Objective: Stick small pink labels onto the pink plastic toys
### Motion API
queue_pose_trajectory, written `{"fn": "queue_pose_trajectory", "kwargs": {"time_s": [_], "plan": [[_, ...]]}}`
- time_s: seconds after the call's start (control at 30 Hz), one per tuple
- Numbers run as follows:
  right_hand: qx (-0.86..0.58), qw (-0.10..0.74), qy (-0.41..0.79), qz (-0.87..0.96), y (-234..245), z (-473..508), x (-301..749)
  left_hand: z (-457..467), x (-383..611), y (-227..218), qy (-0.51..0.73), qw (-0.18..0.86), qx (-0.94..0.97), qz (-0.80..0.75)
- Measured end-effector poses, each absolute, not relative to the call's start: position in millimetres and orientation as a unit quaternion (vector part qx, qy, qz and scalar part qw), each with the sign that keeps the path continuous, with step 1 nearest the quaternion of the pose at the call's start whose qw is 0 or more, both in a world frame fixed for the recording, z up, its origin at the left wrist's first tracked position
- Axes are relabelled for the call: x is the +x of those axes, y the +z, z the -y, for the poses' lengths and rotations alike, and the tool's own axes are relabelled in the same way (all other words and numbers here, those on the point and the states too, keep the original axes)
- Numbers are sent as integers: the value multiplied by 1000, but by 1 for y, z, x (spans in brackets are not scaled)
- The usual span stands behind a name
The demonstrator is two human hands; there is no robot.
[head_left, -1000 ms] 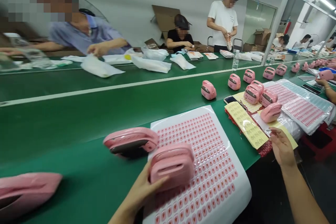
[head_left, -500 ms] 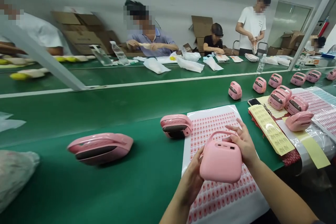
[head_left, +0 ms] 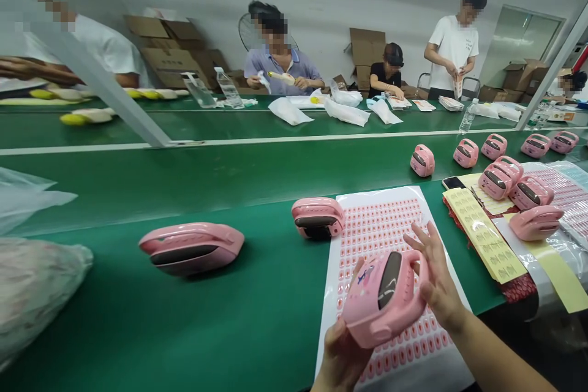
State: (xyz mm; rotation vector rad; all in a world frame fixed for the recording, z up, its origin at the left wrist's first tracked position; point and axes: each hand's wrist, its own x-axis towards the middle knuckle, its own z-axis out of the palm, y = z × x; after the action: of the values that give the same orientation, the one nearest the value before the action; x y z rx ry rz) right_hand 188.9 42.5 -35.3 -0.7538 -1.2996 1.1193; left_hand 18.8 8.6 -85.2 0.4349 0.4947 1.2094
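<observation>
My left hand (head_left: 344, 349) is closed around the lower left side of a pink portable speaker (head_left: 367, 300) with a carry handle. The speaker is tilted, so its dark top panel and a small printed picture on one face show. At its handle is my right hand (head_left: 438, 285), the thumb against the loop and some fingers stretched out past it. Beneath both hands lies a sheet of small red-and-pink stickers (head_left: 381, 220). Another pink speaker (head_left: 318, 218) stands at the sheet's left edge, and a further pink speaker (head_left: 193, 249) sits farther left.
Several pink speakers (head_left: 500, 177) stand to the right, near a yellow sticker sheet (head_left: 484, 236) and a phone (head_left: 453, 183). A plastic-wrapped bundle (head_left: 41, 294) is at the left edge. Across the green bench, co-workers handle items near bottles (head_left: 228, 89) and white pouches (head_left: 346, 113).
The speaker has been turned in my hands, from its plain face with ports to its top panel and printed face. My right fingers have spread more. The view has shifted slightly left.
</observation>
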Motion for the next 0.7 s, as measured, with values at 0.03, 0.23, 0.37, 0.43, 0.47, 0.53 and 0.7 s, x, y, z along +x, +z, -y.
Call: {"fn": "queue_pose_trajectory", "kwargs": {"time_s": [0.03,0.23,0.37,0.43,0.47,0.53,0.7], "plan": [[-342,588,502,534,-36,-42,186,-9,18,-84,583,742,217,-251],[-329,620,529,477,-48,-45,170,-9,22,-98,594,755,188,-204],[-345,612,542,460,-56,-52,170,7,26,-121,548,814,144,-128],[-400,622,500,450,-57,-55,175,11,26,-124,550,815,124,-131],[-430,626,474,446,-56,-57,178,11,25,-121,555,811,114,-143],[-473,629,444,428,-52,-58,184,6,21,-111,585,783,87,-195],[-450,604,548,363,-29,-53,184,-11,20,-77,626,678,38,-384]]}}
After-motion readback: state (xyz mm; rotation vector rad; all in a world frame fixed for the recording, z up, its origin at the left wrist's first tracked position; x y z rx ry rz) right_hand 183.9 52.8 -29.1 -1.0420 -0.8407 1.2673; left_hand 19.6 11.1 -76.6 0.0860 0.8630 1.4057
